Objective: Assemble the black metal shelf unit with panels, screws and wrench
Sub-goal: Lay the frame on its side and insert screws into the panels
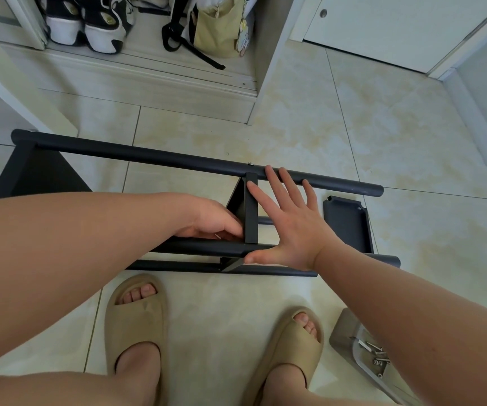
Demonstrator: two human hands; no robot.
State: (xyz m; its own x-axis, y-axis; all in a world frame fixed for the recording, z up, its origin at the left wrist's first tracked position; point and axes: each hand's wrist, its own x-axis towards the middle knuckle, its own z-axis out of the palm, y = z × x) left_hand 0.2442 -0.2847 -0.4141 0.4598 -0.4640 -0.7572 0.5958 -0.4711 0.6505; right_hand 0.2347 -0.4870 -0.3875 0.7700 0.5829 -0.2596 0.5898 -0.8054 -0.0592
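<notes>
Black metal shelf unit [148, 155] lies on its side on the tiled floor, its long round tubes running left to right across mid-frame. One flat black shelf panel [250, 212] stands edge-on between the tubes and between both hands. Its joint with the near tube is probably what the next fastening turns on. The right hand [292, 227] is spread flat, fingers straight against the panel and far tube, thumb on the near tube, gripping nothing. The left hand [210, 221] is nearer that joint, fingers curled at the panel's left face beside a small silvery glint — whether they grip anything I cannot tell.
</notes>
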